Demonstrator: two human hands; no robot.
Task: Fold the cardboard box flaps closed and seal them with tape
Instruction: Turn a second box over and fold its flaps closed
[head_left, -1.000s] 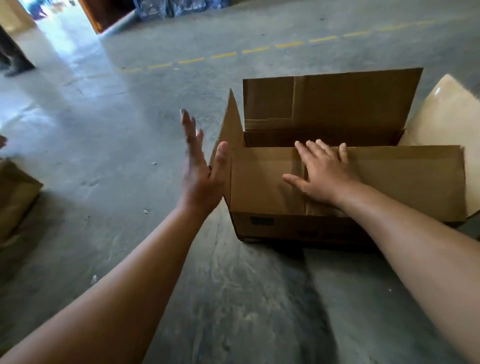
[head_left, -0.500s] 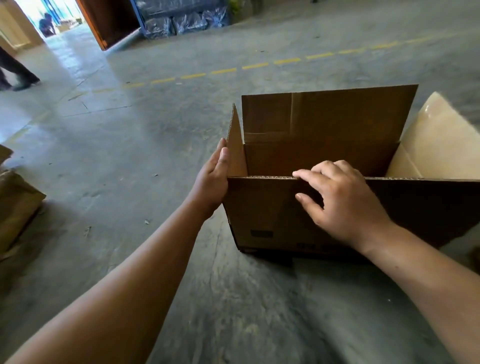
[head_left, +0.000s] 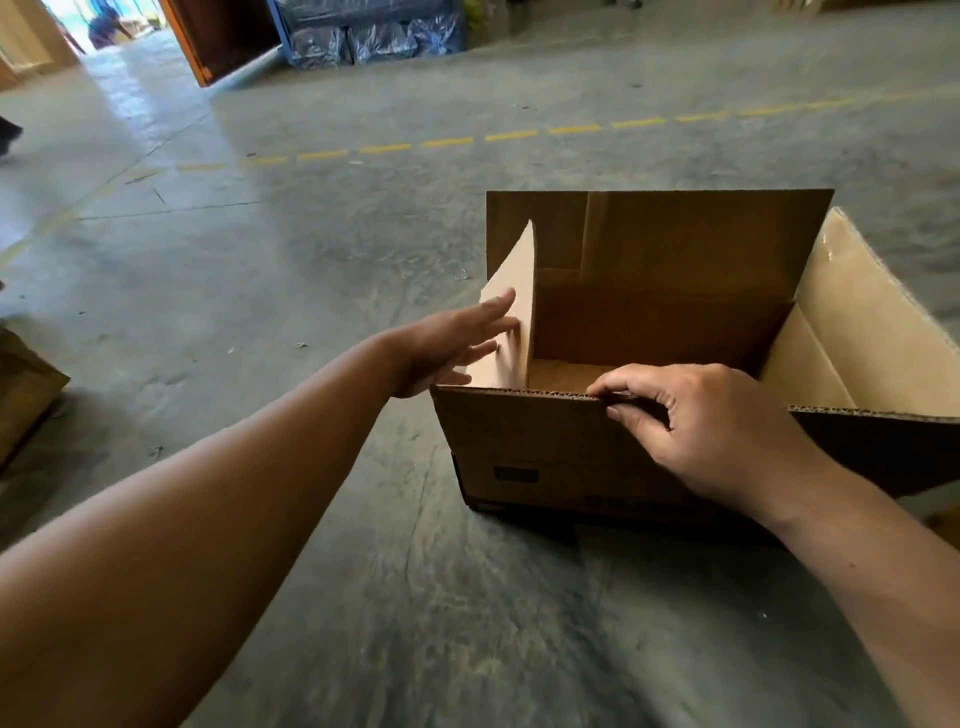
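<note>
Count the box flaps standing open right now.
4: left flap by the left hand, far flap, right flap, near flap pinched by the right hand.

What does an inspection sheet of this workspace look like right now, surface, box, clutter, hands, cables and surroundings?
Surface: grey concrete floor, scuffed, yellow dashed line across.
Job's things: box open, four flaps up; no tape seen.
Clutter: flattened cardboard at left edge.
Grippers: left hand, fingers straight, presses the left flap; right hand pinches the near flap's edge.
Cables: nothing seen.
Surroundings: wrapped bundles, open doorway, a person far off.
</note>
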